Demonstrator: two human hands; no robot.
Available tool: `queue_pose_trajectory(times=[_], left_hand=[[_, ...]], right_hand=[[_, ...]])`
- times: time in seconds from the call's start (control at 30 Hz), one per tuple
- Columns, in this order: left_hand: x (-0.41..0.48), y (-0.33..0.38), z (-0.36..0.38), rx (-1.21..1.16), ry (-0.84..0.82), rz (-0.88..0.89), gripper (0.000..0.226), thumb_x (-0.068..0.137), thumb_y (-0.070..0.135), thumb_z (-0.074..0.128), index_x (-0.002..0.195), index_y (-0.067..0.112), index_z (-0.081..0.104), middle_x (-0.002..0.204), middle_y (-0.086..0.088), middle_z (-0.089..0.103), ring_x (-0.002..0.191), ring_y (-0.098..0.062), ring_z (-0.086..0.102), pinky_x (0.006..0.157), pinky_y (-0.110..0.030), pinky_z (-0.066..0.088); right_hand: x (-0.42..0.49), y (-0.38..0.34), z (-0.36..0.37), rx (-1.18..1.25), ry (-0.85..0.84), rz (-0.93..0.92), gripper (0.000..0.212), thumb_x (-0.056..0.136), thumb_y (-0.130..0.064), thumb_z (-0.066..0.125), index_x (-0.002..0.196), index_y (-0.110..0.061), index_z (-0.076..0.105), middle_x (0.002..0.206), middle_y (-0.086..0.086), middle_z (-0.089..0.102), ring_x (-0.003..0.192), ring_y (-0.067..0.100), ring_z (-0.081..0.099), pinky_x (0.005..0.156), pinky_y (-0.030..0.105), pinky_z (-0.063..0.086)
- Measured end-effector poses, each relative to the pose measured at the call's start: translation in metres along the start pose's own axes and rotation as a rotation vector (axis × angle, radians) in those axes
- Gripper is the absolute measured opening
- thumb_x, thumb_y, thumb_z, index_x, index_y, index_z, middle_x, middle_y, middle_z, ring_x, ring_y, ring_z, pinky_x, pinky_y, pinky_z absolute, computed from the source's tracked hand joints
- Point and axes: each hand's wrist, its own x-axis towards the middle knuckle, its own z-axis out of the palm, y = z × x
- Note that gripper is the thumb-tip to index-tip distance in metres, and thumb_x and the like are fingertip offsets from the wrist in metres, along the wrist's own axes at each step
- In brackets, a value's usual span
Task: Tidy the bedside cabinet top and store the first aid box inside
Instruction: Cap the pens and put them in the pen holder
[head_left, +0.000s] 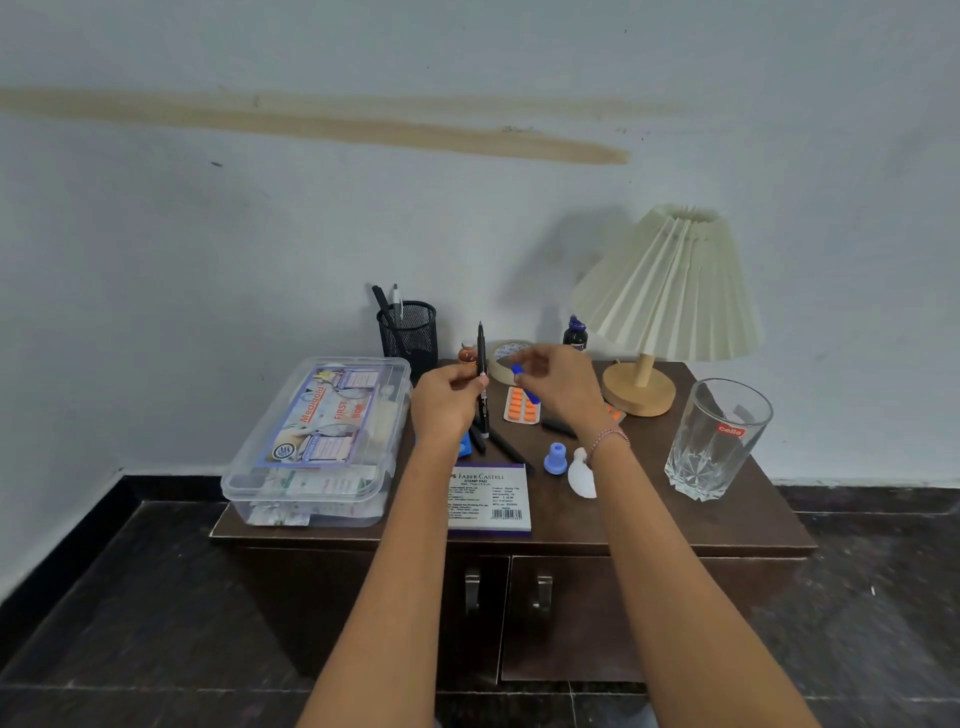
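first aid box (317, 441): a clear plastic box with its lid on; it sits on the left end of the cabinet top, by the front left corner, and small packs show through its sides
cabinet top (649, 519): dark brown wood with many small things on it
cabinet doors (571, 613): two doors under the top, both closed, with two metal handles near the middle
left hand (447, 400): up above the middle of the top, just right of the box; its fingers are curled round a pen
pen (482, 364): black and thin, held straight up with its tip pointing up
right hand (558, 384): up beside the left hand, not touching it; its thumb and one finger pinch a blue cap, and the other fingers are loosely bent
blue cap (518, 369): very small, held just right of the pen
pill strip (521, 408): orange pills in a flat pack, lying under the right hand
black pens (506, 447): lying flat in the middle, under the hands
stamp pad box (488, 499): white and purple, flat at the front edge, near the middle
blue stopper (556, 457): small, right of the stamp pad box, with a white piece (582, 475) touching it
pen holder (410, 332): black mesh cup at the back edge, behind the box, with pens standing in it
tape roll (506, 353): at the back, behind the hands
ink bottle (575, 335): dark, at the back, just left of the lamp
lamp (670, 291): cream folded shade on a wooden base, at the back right corner
glass (719, 441): clear, upright, at the right edge
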Motion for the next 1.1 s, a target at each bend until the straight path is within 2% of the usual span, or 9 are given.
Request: queue_pose_trajectory(times=[0.1,0.2,0.37,0.47,0.6,0.73,0.87,0.97,1.1], left_hand=[[0.000,0.002,-0.005,0.074,-0.012,0.044,0.026,0.083,0.014,0.069,0.108,0.006,0.069,0.106,-0.013,0.070,0.101,-0.028,0.065,0.094,-0.044,0.051],[-0.003,0.004,-0.007,0.162,-0.046,0.102,0.028,0.083,0.014,0.070,0.110,0.007,0.069,0.106,-0.013,0.070,0.099,-0.026,0.066,0.094,-0.043,0.051],[-0.004,0.011,-0.012,0.277,-0.038,0.195,0.027,0.077,0.018,0.075,0.104,0.011,0.072,0.101,-0.005,0.072,0.086,-0.015,0.064,0.092,-0.033,0.050],[-0.004,0.015,-0.013,0.327,-0.047,0.224,0.027,0.075,0.019,0.077,0.101,0.012,0.072,0.098,-0.003,0.072,0.085,-0.013,0.064,0.089,-0.031,0.051],[-0.007,0.012,-0.011,0.464,-0.054,0.263,0.022,0.075,0.023,0.077,0.096,0.018,0.073,0.094,0.004,0.073,0.083,-0.008,0.062,0.080,-0.026,0.048],[-0.007,0.013,-0.010,0.533,-0.081,0.298,0.018,0.075,0.026,0.077,0.092,0.023,0.072,0.089,0.008,0.072,0.078,-0.003,0.060,0.073,-0.021,0.042],[-0.007,0.014,-0.008,0.550,-0.102,0.323,0.017,0.074,0.026,0.077,0.090,0.025,0.071,0.084,0.011,0.070,0.074,-0.001,0.059,0.069,-0.020,0.040],[-0.005,0.015,-0.007,0.551,-0.113,0.340,0.016,0.074,0.025,0.077,0.090,0.024,0.072,0.082,0.011,0.069,0.072,-0.001,0.058,0.065,-0.018,0.039],[-0.006,0.016,-0.006,0.549,-0.133,0.374,0.018,0.074,0.023,0.077,0.092,0.022,0.072,0.083,0.011,0.068,0.072,-0.002,0.057,0.071,-0.021,0.043]], right_hand=[[-0.005,-0.008,-0.011,0.237,-0.004,0.031,0.019,0.087,-0.007,0.058,0.103,-0.012,0.067,0.084,-0.006,0.060,0.083,0.015,0.066,0.073,0.021,0.052],[-0.014,-0.008,-0.020,0.336,-0.013,0.028,0.016,0.090,-0.011,0.060,0.106,-0.012,0.061,0.087,-0.002,0.058,0.071,0.010,0.067,0.064,0.011,0.051],[-0.020,0.001,-0.037,0.349,0.171,0.021,0.020,0.079,-0.017,0.074,0.095,-0.018,0.062,0.091,-0.002,0.065,0.081,0.010,0.062,0.074,0.019,0.050],[-0.021,0.004,-0.041,0.502,0.205,0.091,0.012,0.087,-0.015,0.065,0.099,-0.012,0.066,0.090,0.006,0.069,0.074,0.010,0.063,0.075,0.021,0.054],[-0.022,0.008,-0.039,0.516,0.195,0.099,0.021,0.097,-0.015,0.050,0.107,-0.008,0.067,0.086,-0.004,0.067,0.065,0.003,0.057,0.064,0.008,0.049],[-0.020,0.005,-0.040,0.538,0.243,0.099,0.013,0.091,-0.017,0.060,0.103,-0.013,0.063,0.096,0.003,0.068,0.076,0.009,0.061,0.070,0.013,0.050],[-0.018,0.008,-0.040,0.560,0.271,0.143,0.027,0.085,-0.019,0.069,0.108,-0.010,0.058,0.107,0.009,0.068,0.096,0.021,0.064,0.070,0.012,0.048],[-0.018,0.010,-0.040,0.537,0.277,0.149,0.030,0.084,-0.021,0.069,0.110,-0.010,0.058,0.108,0.009,0.068,0.100,0.021,0.064,0.066,0.008,0.045],[-0.018,0.011,-0.039,0.552,0.285,0.142,0.029,0.084,-0.020,0.070,0.109,-0.009,0.059,0.105,0.011,0.069,0.098,0.023,0.065,0.074,0.015,0.049]])
